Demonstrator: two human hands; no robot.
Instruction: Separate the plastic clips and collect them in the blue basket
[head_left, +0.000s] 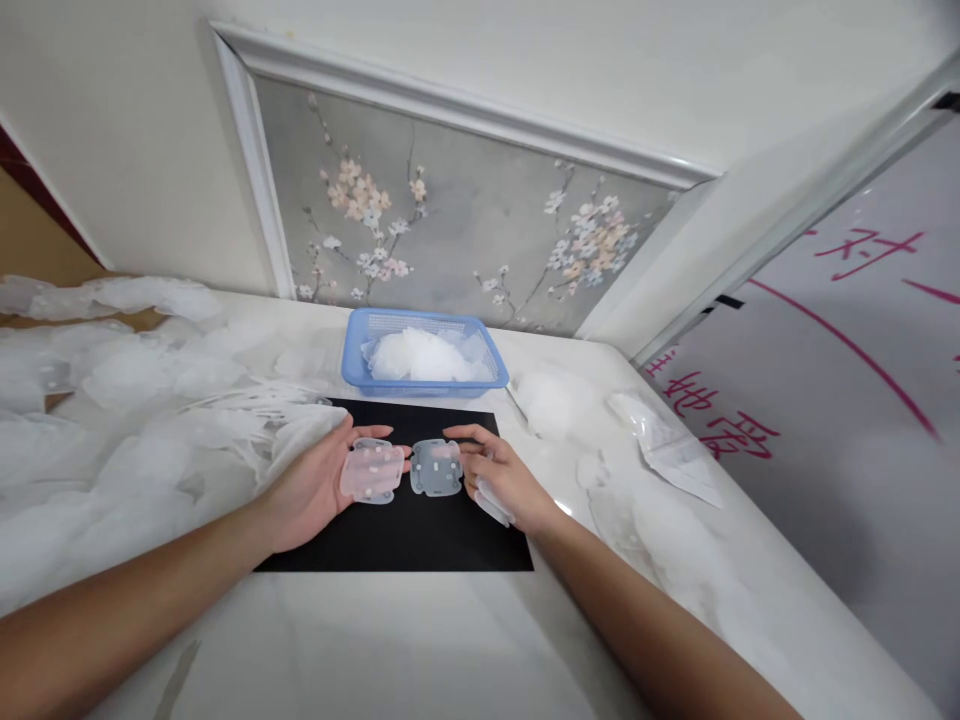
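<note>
My left hand (311, 495) is palm up over a black mat (405, 540), holding a translucent plastic piece (373, 470) across its fingers. That piece is flat and squarish, with rounded lobes, small holes and slots. Beside it, a like-shaped translucent piece (436, 468) is gripped at its right edge by the fingers of my right hand (514, 480). Another clear piece (493, 502) is tucked in the palm of that same hand. The two flat pieces are side by side with a narrow gap between them.
Behind the mat stands a blue basket (426, 388) with translucent pieces in it. Heaps of whitish translucent plastic (150, 400) cover the table's left side. A clear plastic bag (667, 445) lies at the right, and a wall with a framed flower panel (465, 210) rises behind.
</note>
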